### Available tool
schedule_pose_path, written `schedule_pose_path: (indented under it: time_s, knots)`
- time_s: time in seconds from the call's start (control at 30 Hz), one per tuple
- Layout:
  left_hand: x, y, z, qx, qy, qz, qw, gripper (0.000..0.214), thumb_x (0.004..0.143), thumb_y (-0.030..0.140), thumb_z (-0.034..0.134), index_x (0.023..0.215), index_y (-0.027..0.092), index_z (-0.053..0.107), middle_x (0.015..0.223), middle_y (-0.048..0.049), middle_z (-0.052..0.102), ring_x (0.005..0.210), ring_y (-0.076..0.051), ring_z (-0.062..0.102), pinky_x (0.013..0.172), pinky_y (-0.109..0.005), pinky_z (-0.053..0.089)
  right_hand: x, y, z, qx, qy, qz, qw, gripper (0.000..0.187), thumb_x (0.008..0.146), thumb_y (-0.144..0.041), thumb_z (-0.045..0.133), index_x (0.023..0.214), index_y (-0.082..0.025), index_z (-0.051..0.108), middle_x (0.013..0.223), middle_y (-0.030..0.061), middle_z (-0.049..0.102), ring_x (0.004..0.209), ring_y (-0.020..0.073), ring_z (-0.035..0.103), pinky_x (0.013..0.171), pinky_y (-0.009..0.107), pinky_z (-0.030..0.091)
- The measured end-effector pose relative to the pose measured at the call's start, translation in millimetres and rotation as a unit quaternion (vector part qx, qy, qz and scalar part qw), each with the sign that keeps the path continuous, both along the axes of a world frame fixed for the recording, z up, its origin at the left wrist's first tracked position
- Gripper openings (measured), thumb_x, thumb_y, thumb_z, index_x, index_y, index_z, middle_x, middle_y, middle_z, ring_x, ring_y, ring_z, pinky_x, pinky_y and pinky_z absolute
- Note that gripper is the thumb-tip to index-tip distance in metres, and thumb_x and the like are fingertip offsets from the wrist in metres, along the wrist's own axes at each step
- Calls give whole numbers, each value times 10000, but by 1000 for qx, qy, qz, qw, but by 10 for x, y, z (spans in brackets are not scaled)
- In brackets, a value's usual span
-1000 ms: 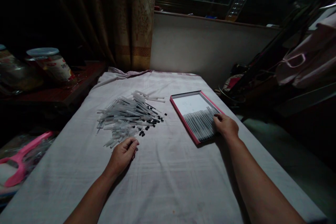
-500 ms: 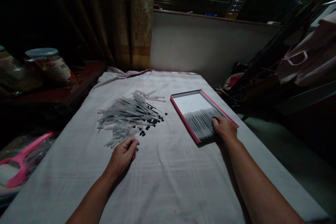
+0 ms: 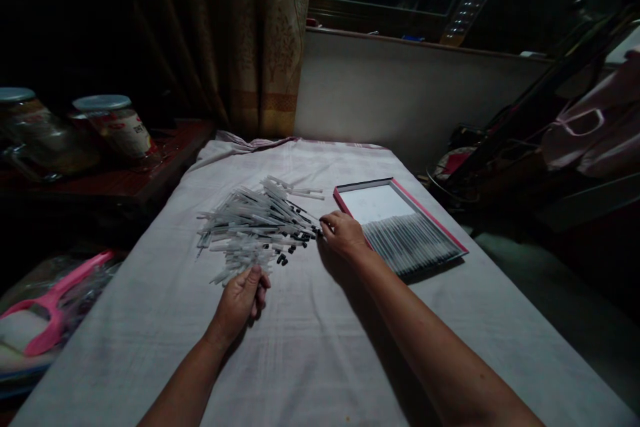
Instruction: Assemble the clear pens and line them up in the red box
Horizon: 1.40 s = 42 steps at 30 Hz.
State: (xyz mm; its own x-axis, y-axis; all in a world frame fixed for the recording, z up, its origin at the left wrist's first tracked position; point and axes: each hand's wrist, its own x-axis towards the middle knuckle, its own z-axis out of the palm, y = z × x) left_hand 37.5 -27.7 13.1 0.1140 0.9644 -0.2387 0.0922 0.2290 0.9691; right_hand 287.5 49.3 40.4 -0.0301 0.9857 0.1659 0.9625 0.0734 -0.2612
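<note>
A loose pile of pen parts (image 3: 245, 220), mostly clear barrels and thin dark refills, lies on the cloth. Small black caps (image 3: 283, 258) are scattered along its right side. At the pile's near edge, my left hand (image 3: 240, 297) is closed, thumb pressed over curled fingers; what it may hold is hidden. My right hand (image 3: 344, 232) reaches across the box's left edge to the pile's right tip. Its fingertips are drawn together by a refill end and caps, and I cannot make out what is between them. Pens lie side by side in the shallow red-edged box (image 3: 373, 203).
A pale checked cloth (image 3: 295, 347) covers the table. Jars (image 3: 115, 127) stand on a dark red side table at left, above a pink-handled item (image 3: 55, 300). A curtain (image 3: 270, 47) and a wall are behind; a bottle (image 3: 470, 10) stands on the sill.
My right hand has left the pens in the box and moved left to the pile's edge. My left hand stays by the pile, its thumb raised slightly. The view has shifted a little.
</note>
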Motion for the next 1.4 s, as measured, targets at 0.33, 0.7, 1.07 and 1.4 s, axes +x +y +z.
schedule_pose_path:
  time_s: [0.33,0.7,1.07,1.4]
  knots:
    - [-12,26,-21,-3,-16,-20,1000,693,699,863,471,728,175,550,489,55,507,321,-57,378,296,-157,268,-466,368,-78,-50,20,-25,998,240,908,-339,560,970,-239,769,1031,86,717,946,221,649,768,287,445]
    - [-51,-16,-39,432,256,50,864,243,939,389,553,1057,205,657,1035,-93,709,984,-232,670,862,-378,536,-117,-294,-175,-5,421,13,907,253,797,-382,590,804,-176,736,774,46,707,741,189,633,693,282,480]
    - [-111,49,-145,478,403,26,780,266,1024,311,391,1085,183,617,917,-62,743,800,-199,697,709,-314,536,-395,211,12,-92,96,19,991,341,965,-341,454,1038,-199,756,991,64,738,897,190,665,731,254,465]
    - [-114,55,-178,431,352,30,831,276,1007,268,403,1198,218,596,1013,-69,728,920,-207,692,813,-343,552,-483,415,63,-97,-39,-35,994,264,911,-253,501,983,-194,747,1028,144,743,930,261,687,754,321,457]
